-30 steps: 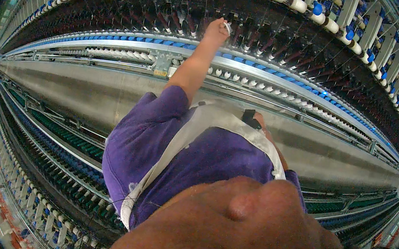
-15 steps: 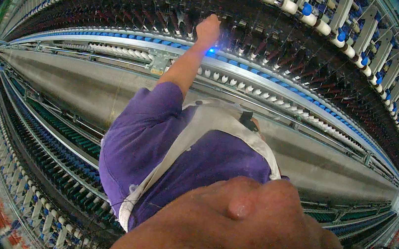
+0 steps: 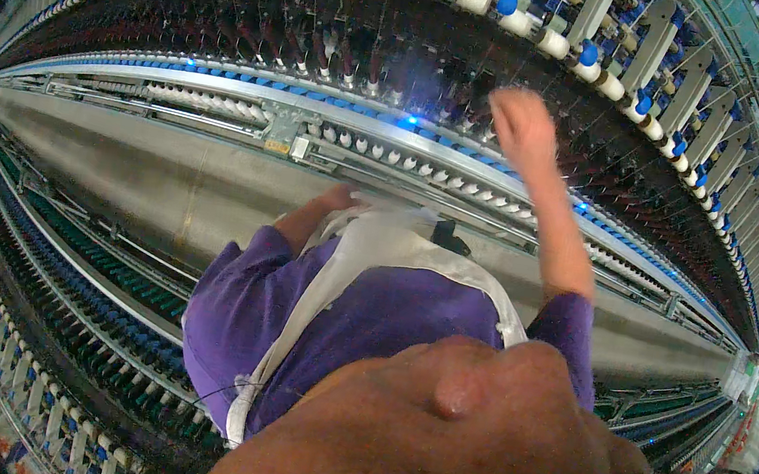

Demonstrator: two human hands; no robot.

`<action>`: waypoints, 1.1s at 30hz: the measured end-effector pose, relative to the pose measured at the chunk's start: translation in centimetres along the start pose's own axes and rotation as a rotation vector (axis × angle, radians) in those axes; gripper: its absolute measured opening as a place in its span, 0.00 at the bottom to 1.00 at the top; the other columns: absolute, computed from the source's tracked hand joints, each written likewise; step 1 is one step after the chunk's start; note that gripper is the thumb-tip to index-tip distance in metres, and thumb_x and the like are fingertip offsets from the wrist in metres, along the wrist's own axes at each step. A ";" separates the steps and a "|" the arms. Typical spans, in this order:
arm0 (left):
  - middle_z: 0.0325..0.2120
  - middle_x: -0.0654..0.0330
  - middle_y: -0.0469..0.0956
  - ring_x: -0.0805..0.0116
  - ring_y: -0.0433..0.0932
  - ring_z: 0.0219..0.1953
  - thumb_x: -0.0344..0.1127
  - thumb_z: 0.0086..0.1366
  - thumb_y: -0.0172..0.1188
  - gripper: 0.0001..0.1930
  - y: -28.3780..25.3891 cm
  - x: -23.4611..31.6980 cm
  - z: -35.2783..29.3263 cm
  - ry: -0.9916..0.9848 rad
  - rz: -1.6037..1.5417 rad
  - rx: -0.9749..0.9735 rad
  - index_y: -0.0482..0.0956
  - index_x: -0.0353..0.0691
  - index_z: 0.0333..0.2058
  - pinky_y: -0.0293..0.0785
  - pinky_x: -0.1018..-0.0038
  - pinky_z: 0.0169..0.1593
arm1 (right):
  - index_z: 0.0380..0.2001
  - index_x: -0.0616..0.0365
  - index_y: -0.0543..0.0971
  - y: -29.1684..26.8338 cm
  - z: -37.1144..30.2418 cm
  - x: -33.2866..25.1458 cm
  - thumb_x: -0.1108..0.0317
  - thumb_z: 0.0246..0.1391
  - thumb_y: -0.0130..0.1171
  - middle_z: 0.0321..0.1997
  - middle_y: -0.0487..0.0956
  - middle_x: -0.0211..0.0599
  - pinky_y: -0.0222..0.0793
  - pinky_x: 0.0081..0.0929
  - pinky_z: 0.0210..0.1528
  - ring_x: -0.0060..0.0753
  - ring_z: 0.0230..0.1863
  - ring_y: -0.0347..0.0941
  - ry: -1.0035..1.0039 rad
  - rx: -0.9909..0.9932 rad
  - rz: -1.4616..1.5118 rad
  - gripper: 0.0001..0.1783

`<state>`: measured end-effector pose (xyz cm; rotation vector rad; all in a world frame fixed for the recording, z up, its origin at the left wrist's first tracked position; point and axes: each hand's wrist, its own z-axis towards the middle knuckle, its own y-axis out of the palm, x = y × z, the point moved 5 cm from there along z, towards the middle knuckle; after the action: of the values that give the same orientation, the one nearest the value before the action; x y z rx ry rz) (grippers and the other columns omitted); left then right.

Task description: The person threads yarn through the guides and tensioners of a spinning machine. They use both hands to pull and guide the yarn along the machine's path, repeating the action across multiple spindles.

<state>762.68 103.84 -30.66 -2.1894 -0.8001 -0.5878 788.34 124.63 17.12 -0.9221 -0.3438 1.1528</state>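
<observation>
My right hand (image 3: 523,131) is raised over the row of dark spindles with bobbins (image 3: 371,73) on the spinning frame. Its fingers are bent together and a little blurred; whatever they may hold is too small to make out. Low at my waist, my left hand (image 3: 339,198) is beside the upper edge of my pale apron (image 3: 398,244). Blur hides its fingers. A whitish smear lies across the apron next to that hand. Below the bobbins runs a metal rail with blue pieces (image 3: 321,97), where a blue light (image 3: 413,120) glows.
White rollers with blue caps (image 3: 475,0) line the machine's upper part. A row of white tips (image 3: 394,156) and a grey-green bracket (image 3: 287,128) sit below the rail. Behind me, across the aisle floor (image 3: 125,144), stands another machine (image 3: 94,249).
My left hand has drawn back from the spindles to my waist. My right arm has come up into view, reaching over the spindles farther right. The view has shifted slightly along the machine.
</observation>
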 end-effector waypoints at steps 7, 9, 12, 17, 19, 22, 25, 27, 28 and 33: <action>0.46 0.45 0.79 0.52 0.79 0.48 0.56 0.61 0.61 0.31 -0.6 -6.1 -3.5 -0.100 -0.085 0.268 0.74 0.41 0.56 0.75 0.62 0.50 | 0.33 0.64 0.80 3.8 25.9 7.5 0.67 0.57 0.56 0.36 0.79 0.51 0.71 0.50 0.47 0.52 0.41 0.75 -0.033 -0.141 -0.530 0.11; 0.49 0.45 0.78 0.49 0.79 0.49 0.57 0.61 0.59 0.29 0.5 -7.6 -4.9 0.012 -0.092 0.294 0.76 0.42 0.53 0.75 0.59 0.51 | 0.38 0.62 0.81 6.3 31.7 11.2 0.65 0.60 0.54 0.43 0.78 0.51 0.71 0.47 0.50 0.49 0.47 0.74 0.003 -0.160 -0.941 0.12; 0.50 0.47 0.78 0.47 0.78 0.49 0.56 0.62 0.57 0.26 2.8 -9.3 -7.1 0.053 0.038 0.259 0.78 0.45 0.51 0.75 0.58 0.51 | 0.46 0.50 0.82 9.4 36.7 16.9 0.59 0.63 0.54 0.58 0.74 0.39 0.67 0.43 0.56 0.43 0.57 0.67 0.053 -0.850 -1.371 0.14; 0.46 0.49 0.80 0.49 0.79 0.47 0.55 0.62 0.57 0.24 4.4 -10.4 -9.0 -0.165 -0.210 0.227 0.79 0.46 0.49 0.76 0.58 0.48 | 0.46 0.43 0.82 9.0 38.2 17.6 0.55 0.61 0.58 0.52 0.77 0.29 0.67 0.47 0.53 0.41 0.54 0.68 -0.126 -0.876 -1.344 0.13; 0.44 0.50 0.81 0.49 0.80 0.46 0.54 0.62 0.57 0.23 2.6 -8.8 -8.2 -0.119 -0.208 0.269 0.79 0.46 0.48 0.76 0.58 0.47 | 0.42 0.49 0.82 7.8 38.2 16.7 0.57 0.60 0.59 0.46 0.78 0.35 0.69 0.45 0.51 0.42 0.50 0.71 0.061 -0.620 -1.125 0.12; 0.38 0.51 0.82 0.55 0.81 0.40 0.51 0.64 0.59 0.21 -2.9 -1.7 -6.2 0.440 0.524 0.415 0.79 0.42 0.47 0.77 0.62 0.42 | 0.36 0.58 0.81 6.5 36.0 13.9 0.60 0.58 0.60 0.38 0.80 0.45 0.71 0.41 0.48 0.45 0.44 0.75 0.208 -0.270 -0.647 0.12; 0.40 0.56 0.82 0.67 0.81 0.40 0.43 0.69 0.56 0.14 -9.8 3.7 -4.1 0.285 -0.503 0.427 0.80 0.40 0.45 0.76 0.72 0.41 | 0.35 0.59 0.81 3.8 30.2 8.4 0.62 0.58 0.60 0.38 0.80 0.45 0.72 0.41 0.46 0.46 0.42 0.76 -0.049 -0.039 -0.551 0.11; 0.39 0.58 0.83 0.70 0.81 0.36 0.40 0.70 0.55 0.15 -13.7 9.7 -4.0 0.373 -0.443 0.540 0.79 0.39 0.48 0.76 0.75 0.38 | 0.35 0.59 0.81 2.3 21.8 5.1 0.64 0.57 0.60 0.38 0.80 0.44 0.73 0.40 0.45 0.47 0.41 0.76 0.003 -0.006 -0.282 0.09; 0.37 0.59 0.83 0.71 0.81 0.33 0.39 0.70 0.55 0.15 -15.6 12.7 -4.2 0.490 -0.526 0.593 0.79 0.37 0.50 0.76 0.76 0.36 | 0.35 0.58 0.80 2.4 17.0 3.6 0.64 0.57 0.60 0.37 0.80 0.44 0.73 0.40 0.45 0.47 0.40 0.76 0.036 -0.031 -0.166 0.09; 0.33 0.56 0.83 0.74 0.80 0.31 0.40 0.70 0.56 0.21 -20.3 23.3 -2.1 0.518 -0.692 0.522 0.73 0.36 0.57 0.77 0.75 0.33 | 0.34 0.53 0.81 11.1 -7.8 -1.8 0.61 0.55 0.57 0.33 0.81 0.42 0.74 0.43 0.42 0.49 0.37 0.78 0.432 -0.617 0.246 0.10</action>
<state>764.65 121.85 -5.53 -1.1792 -1.2439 -1.0796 785.82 120.72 4.28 -1.7614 -0.2353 1.0439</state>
